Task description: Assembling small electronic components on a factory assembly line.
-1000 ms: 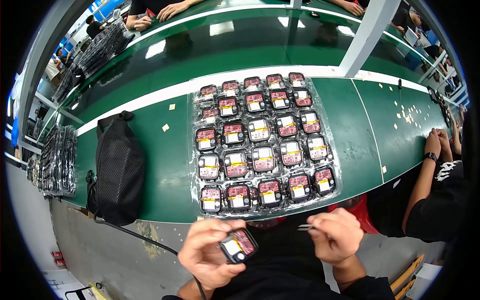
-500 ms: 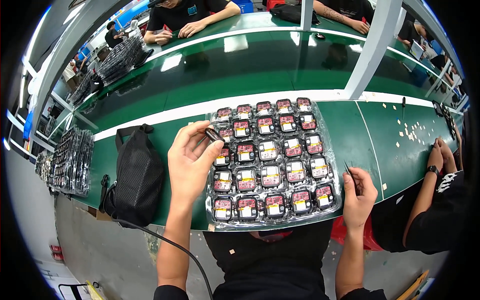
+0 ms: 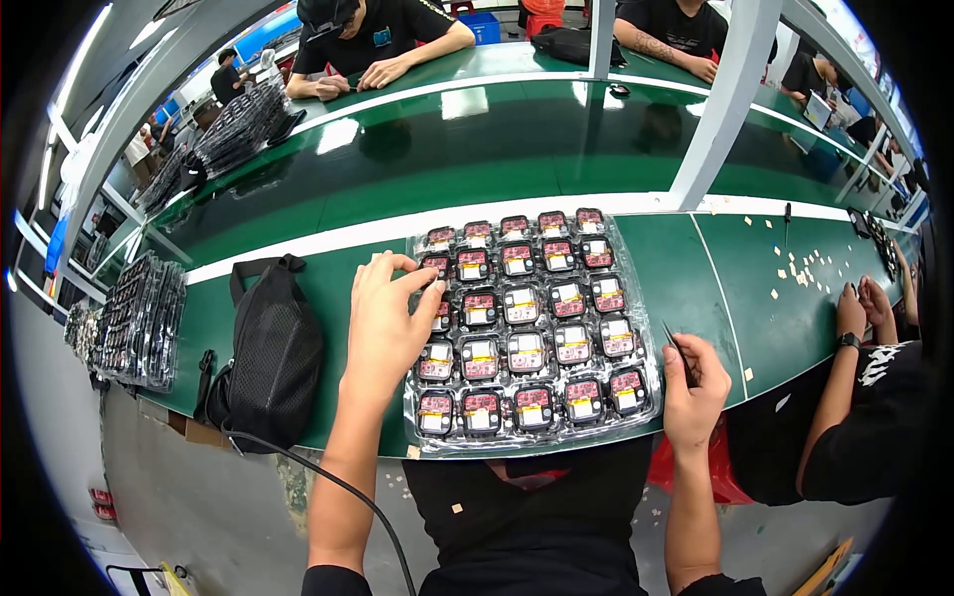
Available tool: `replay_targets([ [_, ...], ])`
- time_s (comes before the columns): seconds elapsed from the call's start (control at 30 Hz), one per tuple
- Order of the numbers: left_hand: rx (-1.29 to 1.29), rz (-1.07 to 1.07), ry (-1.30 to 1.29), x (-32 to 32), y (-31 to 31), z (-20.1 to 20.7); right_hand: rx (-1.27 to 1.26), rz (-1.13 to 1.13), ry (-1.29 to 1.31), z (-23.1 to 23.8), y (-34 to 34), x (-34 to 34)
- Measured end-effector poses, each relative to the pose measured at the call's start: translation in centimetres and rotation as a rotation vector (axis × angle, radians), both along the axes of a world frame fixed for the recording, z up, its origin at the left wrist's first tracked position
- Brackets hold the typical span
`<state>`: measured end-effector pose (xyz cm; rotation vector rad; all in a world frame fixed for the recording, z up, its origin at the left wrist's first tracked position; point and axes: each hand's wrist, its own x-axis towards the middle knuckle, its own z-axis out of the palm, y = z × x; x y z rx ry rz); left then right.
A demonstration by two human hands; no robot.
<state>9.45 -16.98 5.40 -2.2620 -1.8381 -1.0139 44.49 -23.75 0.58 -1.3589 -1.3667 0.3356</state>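
Note:
A clear plastic tray [image 3: 636,397] lies in front of me on the green bench, its pockets filled with rows of small square black devices [image 3: 522,305] showing red circuit boards and white labels. My left hand [image 3: 386,323] is over the tray's left edge. Its thumb and fingers are pinched at a small black device [image 3: 436,265] in the left column, partly hiding it and the device below. Right of the tray, my right hand [image 3: 699,390] grips dark tweezers [image 3: 673,342], tips pointing up and left, apart from the devices.
A black mesh bag [image 3: 273,358] sits left of the tray, beside stacked trays [image 3: 144,323]. A black cable [image 3: 338,497] passes my left forearm. A white post [image 3: 730,109] rises behind the tray. Small pale squares [image 3: 810,268] lie scattered at right, near a co-worker's hands [image 3: 863,303].
My left hand has lowered the tilted black device from above the tray to its left column. My right hand still holds the tweezers. The view has shifted slightly.

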Motion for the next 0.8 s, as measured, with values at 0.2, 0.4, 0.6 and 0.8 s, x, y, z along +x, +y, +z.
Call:
replay_targets([
  [0.2, 0.021, 0.086, 0.152, 1.3, -0.8, 0.7, 0.014, 0.018, -0.024, 0.2, -0.1, -0.2],
  [0.4, -0.046, 0.071, 0.133, 1.0, 0.3, 1.3, 0.039, 0.014, -0.046, 0.4, -0.3, -0.2],
  [0.6, -0.111, 0.062, 0.079, 0.8, 0.9, 1.7, 0.050, 0.039, -0.080, 0.9, -0.3, -0.2],
  [0.8, -0.191, 0.077, 0.048, 1.0, 1.0, 2.1, 0.053, 0.037, -0.092, 1.0, -0.4, -0.2],
])
